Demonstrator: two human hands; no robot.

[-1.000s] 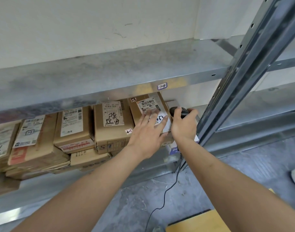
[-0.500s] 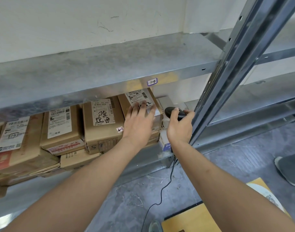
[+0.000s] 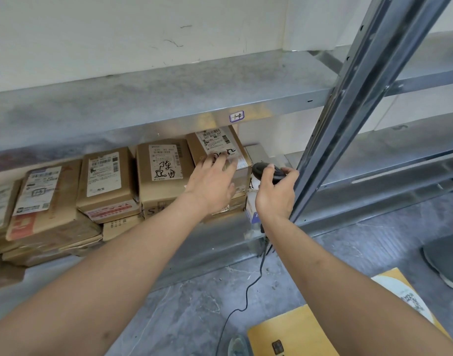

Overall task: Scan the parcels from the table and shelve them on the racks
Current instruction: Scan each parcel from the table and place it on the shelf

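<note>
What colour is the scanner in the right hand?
Black; the scanner shows best in the head view.

Soft even light, glare on the shelf edge point(image 3: 246, 116), wide-angle bending at edges.

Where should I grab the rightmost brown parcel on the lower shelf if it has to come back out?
Take the brown parcel by its front edge, coming from the open aisle side. It leans back with its label up, a neighbouring box close on its left and the upper shelf low above, so the front is probably freest. The left hand rests there.
</note>
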